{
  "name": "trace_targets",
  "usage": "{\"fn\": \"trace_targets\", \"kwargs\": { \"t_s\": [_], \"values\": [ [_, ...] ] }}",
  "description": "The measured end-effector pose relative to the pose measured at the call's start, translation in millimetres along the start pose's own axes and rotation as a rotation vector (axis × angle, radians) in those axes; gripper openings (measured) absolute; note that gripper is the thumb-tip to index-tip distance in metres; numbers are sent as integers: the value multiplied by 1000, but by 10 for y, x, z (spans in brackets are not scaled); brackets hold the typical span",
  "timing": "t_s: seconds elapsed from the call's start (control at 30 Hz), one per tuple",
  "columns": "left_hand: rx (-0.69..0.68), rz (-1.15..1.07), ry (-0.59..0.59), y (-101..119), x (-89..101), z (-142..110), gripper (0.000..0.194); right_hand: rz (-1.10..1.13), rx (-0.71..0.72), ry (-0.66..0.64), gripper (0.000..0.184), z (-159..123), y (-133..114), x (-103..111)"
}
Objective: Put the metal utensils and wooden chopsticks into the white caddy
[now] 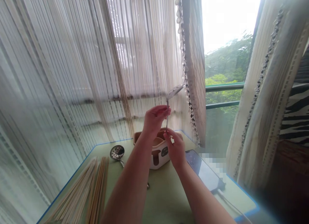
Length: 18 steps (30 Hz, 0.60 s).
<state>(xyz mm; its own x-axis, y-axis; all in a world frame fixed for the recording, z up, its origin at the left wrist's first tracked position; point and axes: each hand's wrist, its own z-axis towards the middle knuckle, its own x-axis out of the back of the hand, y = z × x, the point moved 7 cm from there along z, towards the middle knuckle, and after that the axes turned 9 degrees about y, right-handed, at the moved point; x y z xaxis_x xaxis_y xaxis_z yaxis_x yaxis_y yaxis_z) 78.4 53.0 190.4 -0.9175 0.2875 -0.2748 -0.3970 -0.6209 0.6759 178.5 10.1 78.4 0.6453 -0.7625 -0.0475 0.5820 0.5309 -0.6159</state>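
A metal slotted spoon (175,91) is raised above the table, its bowl up and its thin handle hanging down. Fingers of my left hand (155,119) pinch the handle just below the bowl. Lower down, my right hand (175,145) grips the handle's bottom end between thumb and fingers. Behind and below both hands stands a white and brown utensil holder (160,159), partly covered by my forearms. Left of it, a perforated metal strainer ladle (117,152) lies on the table, its handle passing under my left forearm.
Bundled wooden chopsticks (100,185) and thin skewers in clear wrapping (77,188) lie at the table's left. To the right rests a tablet (205,172) with a white cable (231,203). The blue-edged green table (166,198) borders sheer curtains (91,72) and a window.
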Motion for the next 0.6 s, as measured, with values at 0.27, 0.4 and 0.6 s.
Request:
{"fn": "trace_targets", "kwargs": {
  "t_s": [0.27,0.4,0.6],
  "values": [
    [88,51,-78,-169,117,63,26,-121,-51,9,28,-27,95,-24],
    [156,48,-90,-297,158,77,27,-127,-51,-1,26,-51,110,-58],
    [237,92,-109,-521,226,62,29,5,-322,187,45,-159,356,23]
  ]
}}
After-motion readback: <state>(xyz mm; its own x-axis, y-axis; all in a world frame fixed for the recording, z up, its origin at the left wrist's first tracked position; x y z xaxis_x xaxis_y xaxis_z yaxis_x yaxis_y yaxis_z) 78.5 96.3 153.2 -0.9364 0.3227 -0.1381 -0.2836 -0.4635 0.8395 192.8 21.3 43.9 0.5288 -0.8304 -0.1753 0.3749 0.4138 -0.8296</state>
